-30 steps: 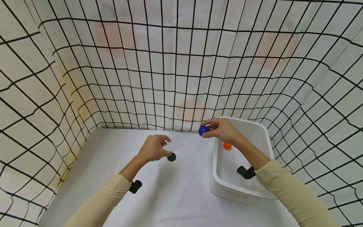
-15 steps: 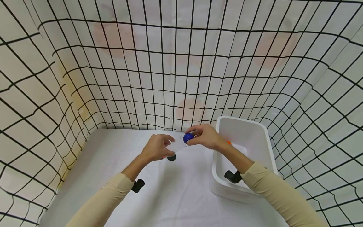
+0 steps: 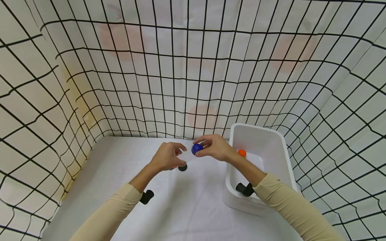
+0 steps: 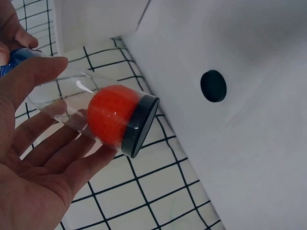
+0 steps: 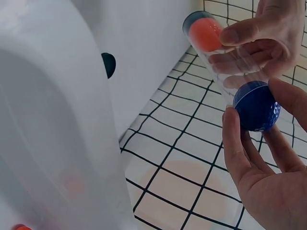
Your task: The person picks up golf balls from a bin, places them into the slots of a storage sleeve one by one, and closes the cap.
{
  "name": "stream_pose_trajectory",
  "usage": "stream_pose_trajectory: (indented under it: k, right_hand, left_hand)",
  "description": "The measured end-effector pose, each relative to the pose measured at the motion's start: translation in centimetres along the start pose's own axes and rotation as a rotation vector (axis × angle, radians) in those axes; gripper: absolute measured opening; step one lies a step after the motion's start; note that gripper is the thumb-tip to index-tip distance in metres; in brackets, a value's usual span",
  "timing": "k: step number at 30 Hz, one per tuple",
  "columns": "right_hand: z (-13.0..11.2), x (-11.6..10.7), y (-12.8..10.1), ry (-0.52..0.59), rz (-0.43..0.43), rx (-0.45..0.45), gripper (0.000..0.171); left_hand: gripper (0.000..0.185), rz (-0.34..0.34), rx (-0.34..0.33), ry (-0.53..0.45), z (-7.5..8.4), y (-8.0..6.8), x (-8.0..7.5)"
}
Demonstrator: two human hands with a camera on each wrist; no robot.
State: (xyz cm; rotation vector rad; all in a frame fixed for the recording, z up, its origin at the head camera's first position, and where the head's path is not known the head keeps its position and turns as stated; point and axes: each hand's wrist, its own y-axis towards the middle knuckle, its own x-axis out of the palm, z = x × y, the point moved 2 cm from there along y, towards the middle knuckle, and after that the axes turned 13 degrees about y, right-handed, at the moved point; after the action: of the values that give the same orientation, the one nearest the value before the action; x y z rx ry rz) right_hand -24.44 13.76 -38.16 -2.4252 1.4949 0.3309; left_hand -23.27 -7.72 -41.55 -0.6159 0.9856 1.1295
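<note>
I am holding the clear plastic tube with a black end cap (image 4: 96,115) in my left hand (image 3: 166,156), fingers curled around its wall; an orange ball (image 4: 111,116) is sitting against the cap. My right hand (image 3: 215,147) is pinching the dimpled blue ball (image 3: 197,148) at the tube's open mouth. I judge the ball should be centred on the mouth and the tube kept tilted before letting go. The white plastic bin (image 3: 280,147), holding another orange ball (image 3: 242,153), is standing just right.
</note>
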Motion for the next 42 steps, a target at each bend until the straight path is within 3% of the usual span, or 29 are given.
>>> stream_pose_trajectory:
  k: [22, 27, 32, 38, 42]
  right_hand:
    - [0.5, -0.4, 0.1, -0.024, 0.042, -0.013, 0.040]
    - [0.8, -2.8, -0.2, -0.043, 0.116, -0.017, 0.043]
    - [2.1, -6.4, -0.6, -0.054, 0.204, 0.054, 0.046]
    - [5.3, -10.4, -0.7, -0.050, 0.315, 0.139, 0.048]
    - [7.5, -12.2, -0.8, -0.068, 0.341, 0.166, 0.051]
  left_hand:
    - [0.042, -0.057, -0.036, -0.099, -0.4, -0.1, 0.2]
    - [0.043, -0.039, -0.039, -0.075, -1.0, -0.3, 0.1]
    - [0.043, -0.030, -0.040, -0.069, -1.9, -0.7, 0.2]
    - [0.044, -0.032, -0.068, -0.067, -2.8, -1.2, 0.4]
    - [0.044, -0.039, -0.086, -0.075, -3.3, -1.4, 0.4]
